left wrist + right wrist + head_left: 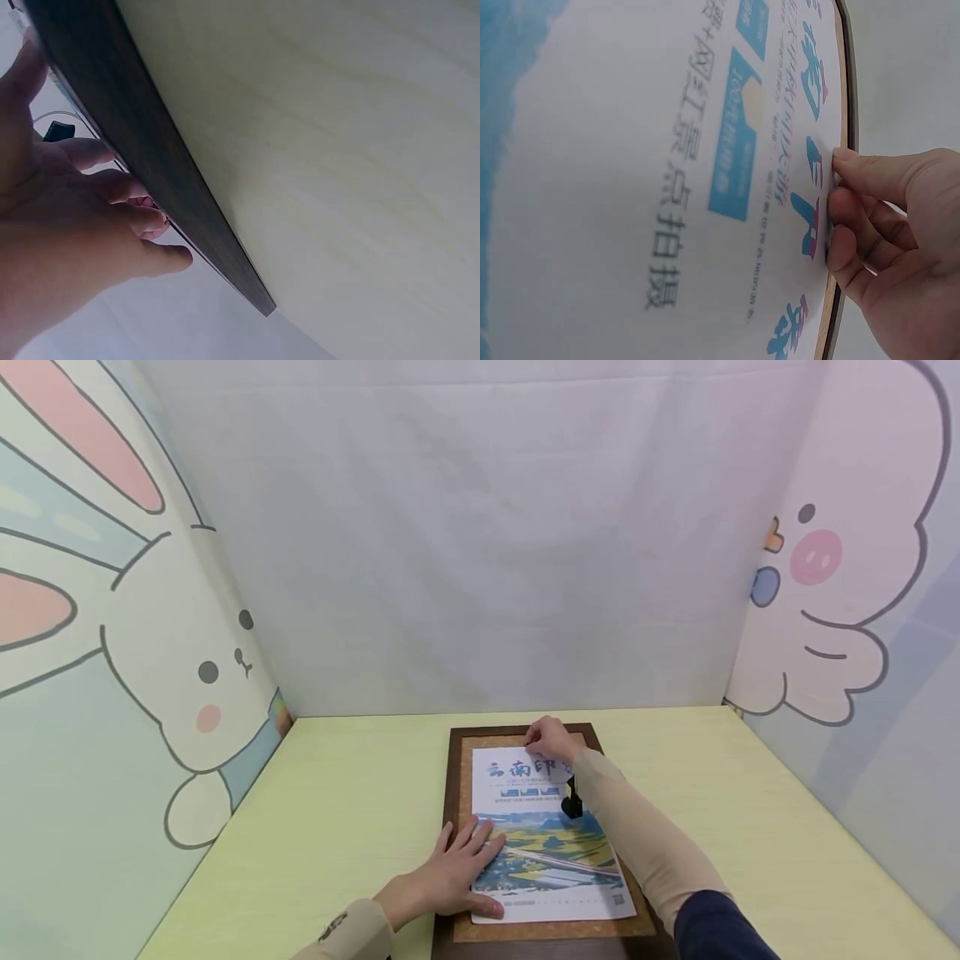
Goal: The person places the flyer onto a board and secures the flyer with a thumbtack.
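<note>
A printed poster (551, 860) with a landscape picture and large coloured characters lies on a brown-framed cork board (555, 930). My left hand (453, 870) rests spread over the poster's lower left edge and the frame, fingers pointing away from me. In the left wrist view its fingers reach over the dark frame (150, 135). At the poster's top edge, my right hand (553, 740) has thumb and fingertips drawn together, pinching what looks like a small pin, mostly hidden. The right wrist view shows these fingertips (844, 244) right at the paper's edge, beside the large characters.
The board lies on a pale yellow-green table (360, 810). A grey-white cloth wall (480, 552) stands behind it, with cartoon-printed panels (187, 677) at both sides. The black wrist camera (572, 802) hangs below my right sleeve, over the poster.
</note>
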Demonstrator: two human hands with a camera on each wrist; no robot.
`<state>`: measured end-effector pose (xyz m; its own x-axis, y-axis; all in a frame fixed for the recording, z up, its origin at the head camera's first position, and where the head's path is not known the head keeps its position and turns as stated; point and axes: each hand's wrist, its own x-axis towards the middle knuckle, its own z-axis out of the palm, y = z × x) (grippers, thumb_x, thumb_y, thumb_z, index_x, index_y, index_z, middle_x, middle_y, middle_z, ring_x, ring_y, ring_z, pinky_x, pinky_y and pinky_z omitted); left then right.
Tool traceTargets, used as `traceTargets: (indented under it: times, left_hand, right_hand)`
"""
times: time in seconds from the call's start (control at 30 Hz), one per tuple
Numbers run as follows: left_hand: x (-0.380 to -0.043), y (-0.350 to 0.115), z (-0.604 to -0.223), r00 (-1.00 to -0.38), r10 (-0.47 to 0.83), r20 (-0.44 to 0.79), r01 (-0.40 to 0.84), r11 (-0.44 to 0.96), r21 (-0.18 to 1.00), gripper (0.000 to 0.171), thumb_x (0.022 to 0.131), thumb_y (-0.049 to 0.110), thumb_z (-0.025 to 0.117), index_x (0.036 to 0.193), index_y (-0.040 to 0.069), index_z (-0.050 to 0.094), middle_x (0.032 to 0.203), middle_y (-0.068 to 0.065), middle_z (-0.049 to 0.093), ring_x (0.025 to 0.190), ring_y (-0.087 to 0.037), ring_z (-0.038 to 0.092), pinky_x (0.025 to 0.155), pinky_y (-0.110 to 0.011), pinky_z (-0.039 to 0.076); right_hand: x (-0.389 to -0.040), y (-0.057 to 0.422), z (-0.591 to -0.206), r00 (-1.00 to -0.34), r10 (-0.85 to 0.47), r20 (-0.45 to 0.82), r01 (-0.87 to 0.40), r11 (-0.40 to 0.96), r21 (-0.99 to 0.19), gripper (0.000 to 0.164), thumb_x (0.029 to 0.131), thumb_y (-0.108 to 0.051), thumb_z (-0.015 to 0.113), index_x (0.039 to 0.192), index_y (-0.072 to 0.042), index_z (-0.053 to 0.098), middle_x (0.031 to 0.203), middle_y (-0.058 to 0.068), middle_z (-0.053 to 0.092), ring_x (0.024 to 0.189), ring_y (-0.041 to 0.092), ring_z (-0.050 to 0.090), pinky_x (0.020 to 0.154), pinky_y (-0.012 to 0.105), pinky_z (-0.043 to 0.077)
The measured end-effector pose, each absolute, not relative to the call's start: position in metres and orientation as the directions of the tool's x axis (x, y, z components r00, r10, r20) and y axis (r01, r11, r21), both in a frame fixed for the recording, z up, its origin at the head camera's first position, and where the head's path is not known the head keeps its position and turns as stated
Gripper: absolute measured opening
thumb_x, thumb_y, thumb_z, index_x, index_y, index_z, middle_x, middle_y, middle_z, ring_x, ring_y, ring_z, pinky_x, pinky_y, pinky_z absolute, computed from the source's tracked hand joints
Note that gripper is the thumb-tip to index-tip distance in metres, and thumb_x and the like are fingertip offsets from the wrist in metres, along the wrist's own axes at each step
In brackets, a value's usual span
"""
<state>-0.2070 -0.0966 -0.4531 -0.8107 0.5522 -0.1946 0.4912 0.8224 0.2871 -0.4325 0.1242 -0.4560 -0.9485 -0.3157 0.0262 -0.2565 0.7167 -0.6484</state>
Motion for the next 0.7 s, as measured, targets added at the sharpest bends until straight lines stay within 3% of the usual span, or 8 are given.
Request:
traceTargets:
  times: [0.4, 0.7]
  left_hand:
    - [-0.207, -0.095, -0.453, -0.815, 0.548, -0.189, 0.502, 0.830, 0.242, 0.093, 0.079, 0.067, 0.060, 0.154, 0.024, 0.026, 0.163, -0.007, 0.019, 0.151, -0.033, 0.009, 0.115, -0.063, 0.009]
    - [-0.209, -0.095, -0.455, -0.814, 0.550, -0.188, 0.505, 0.829, 0.240, 0.094, 0.079, 0.068, 0.059, 0.154, 0.024, 0.025, 0.163, -0.007, 0.018, 0.151, -0.033, 0.008, 0.115, -0.064, 0.009]
  right_hand:
    - [-0.437, 0.121, -0.455, -0.938, -0.345, 0.043, -0.302, 0.747, -0.592, 0.005, 0.086, -0.004, 0.069, 0.087, -0.006, 0.073, 0.086, 0.007, 0.067, 0.073, 0.017, 0.059, 0.070, 0.029, 0.048]
    - [-0.435, 0.117, -0.445, -0.941, -0.339, -0.015, -0.272, 0.780, -0.563, 0.004, 0.086, -0.005, 0.069, 0.088, -0.006, 0.073, 0.085, 0.007, 0.067, 0.075, 0.018, 0.060, 0.073, 0.031, 0.051]
